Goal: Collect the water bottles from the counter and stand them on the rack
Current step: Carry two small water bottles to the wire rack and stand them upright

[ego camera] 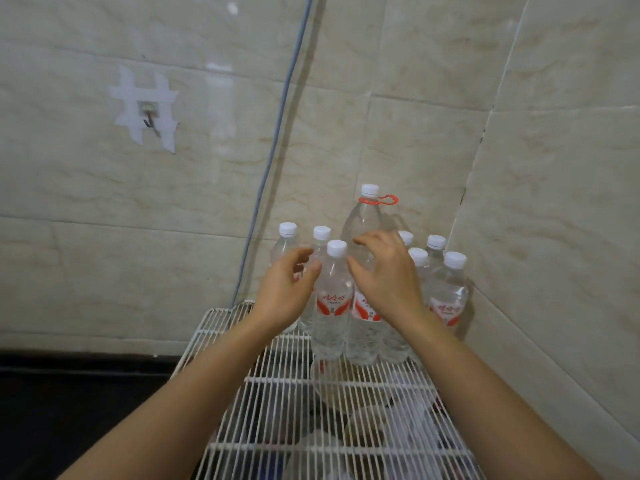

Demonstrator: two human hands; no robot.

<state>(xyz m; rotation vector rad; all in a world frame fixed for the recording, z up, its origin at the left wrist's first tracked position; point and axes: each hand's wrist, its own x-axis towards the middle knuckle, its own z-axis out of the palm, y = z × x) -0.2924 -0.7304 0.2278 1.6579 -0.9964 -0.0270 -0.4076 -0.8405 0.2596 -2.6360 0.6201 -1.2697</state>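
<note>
Nearest to us, our two forearms reach forward over the white wire rack (263,393), whose front half carries no bottles; some indistinct items lie on a level beneath it. Farther in, our left hand (285,292) and right hand (388,275) flank the front bottle (330,306), a small clear water bottle with a white cap and a red label, standing upright on the rack. The fingers (301,252) of our left hand are spread and curved, just beside the bottle's left shoulder; whether they touch it cannot be told. The fingers of our right hand are likewise apart and clamp nothing, curled just to the right of the cap, in front of a second labelled bottle (363,327). Neither hand holds anything.

Behind these stand more small bottles in a cluster, among them the rightmost bottle (448,292), and at the back a tall bottle (363,220) with a red carrying ring at its neck. All of them are upright against the corner of the tiled wall (554,202).

We judge the task well advanced: about nine bottles already stand on the rack. The counter is out of view, so what remains to collect cannot be told. The step in hand appears to be settling the front bottle.
</note>
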